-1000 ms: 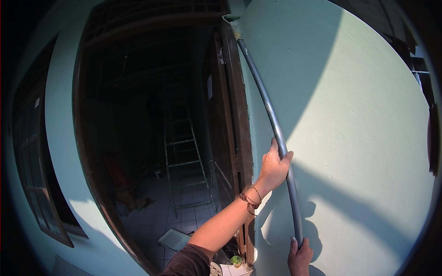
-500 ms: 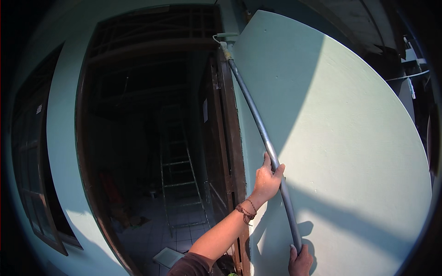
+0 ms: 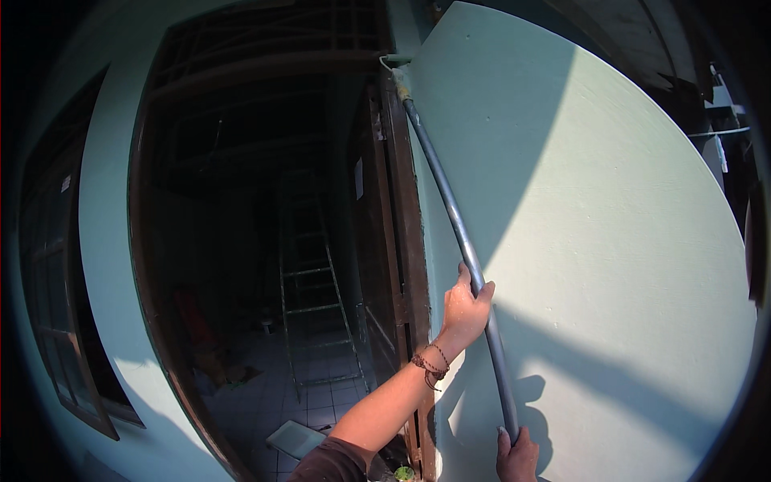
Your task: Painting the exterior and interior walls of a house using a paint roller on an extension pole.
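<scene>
Filling the frame from twelve round to five o'clock is a pale green wall (image 3: 610,265), sunlit across most of its face and shaded in a broad wedge near the top and along the bottom. At nine to eleven o'clock opens a dark doorway (image 3: 265,241) with a brown wooden door frame (image 3: 401,265) at its right edge; inside stands a metal stepladder (image 3: 309,281) on a tiled floor (image 3: 313,402), and a barred window (image 3: 48,305) sits at the far nine o'clock rim. Against the wall, just right of the door frame, runs a long grey pipe (image 3: 458,225), rising from about six o'clock at the lower edge up toward twelve o'clock, where it meets a pale fitting near the top of the frame; it looks bowed, though the lens bends straight lines. The left hand (image 3: 466,309), near the picture's centre, is wrapped about the pipe midway along its length, thumb on the near side and fingers curled over the far side, so the pipe passes through the palm with its length extending above and below. A corded bracelet (image 3: 430,365) circles that wrist. The right hand (image 3: 518,458), at six o'clock and partly cut off by the edge, is closed around the pipe's lower end, the pipe emerging from the top of the fist
</scene>
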Motion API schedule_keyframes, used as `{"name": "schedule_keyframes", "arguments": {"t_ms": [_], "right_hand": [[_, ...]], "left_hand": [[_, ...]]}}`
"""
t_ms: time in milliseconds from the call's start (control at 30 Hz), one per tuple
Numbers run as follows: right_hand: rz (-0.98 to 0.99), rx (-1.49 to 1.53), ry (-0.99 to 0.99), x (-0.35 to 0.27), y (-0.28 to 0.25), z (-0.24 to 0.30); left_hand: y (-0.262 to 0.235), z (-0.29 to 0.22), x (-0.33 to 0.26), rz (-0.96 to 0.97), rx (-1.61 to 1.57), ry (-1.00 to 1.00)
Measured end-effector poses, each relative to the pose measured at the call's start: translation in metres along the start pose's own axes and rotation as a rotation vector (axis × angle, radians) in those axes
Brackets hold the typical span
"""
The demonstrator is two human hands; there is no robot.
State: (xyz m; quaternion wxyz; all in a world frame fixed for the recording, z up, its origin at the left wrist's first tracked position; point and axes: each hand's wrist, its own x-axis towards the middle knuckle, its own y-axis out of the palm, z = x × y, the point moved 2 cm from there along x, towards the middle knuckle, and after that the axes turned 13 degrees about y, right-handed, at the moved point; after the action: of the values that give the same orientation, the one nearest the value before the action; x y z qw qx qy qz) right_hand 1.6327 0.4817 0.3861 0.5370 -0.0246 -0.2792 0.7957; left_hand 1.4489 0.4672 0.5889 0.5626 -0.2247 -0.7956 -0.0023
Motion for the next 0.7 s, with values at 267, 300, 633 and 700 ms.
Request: {"name": "schedule_keyframes", "arguments": {"t_ms": [267, 300, 633, 700], "right_hand": [[0.044, 0.1, -0.056, -0.005, -0.003, 0.018], [0.062, 0.083, -0.031, -0.009, 0.0, 0.012], [-0.015, 0.064, -0.092, -0.003, -0.006, 0.02], [-0.009, 0.029, -0.064, -0.01, 0.003, 0.0]], "left_hand": [[-0.013, -0.016, 0.009, -0.041, 0.032, -0.05], [-0.011, -0.013, -0.001, -0.044, 0.001, -0.04], [-0.012, -0.014, 0.008, -0.064, 0.0, -0.035], [-0.002, 0.002, -0.009, -0.089, -0.033, 0.022]]}}
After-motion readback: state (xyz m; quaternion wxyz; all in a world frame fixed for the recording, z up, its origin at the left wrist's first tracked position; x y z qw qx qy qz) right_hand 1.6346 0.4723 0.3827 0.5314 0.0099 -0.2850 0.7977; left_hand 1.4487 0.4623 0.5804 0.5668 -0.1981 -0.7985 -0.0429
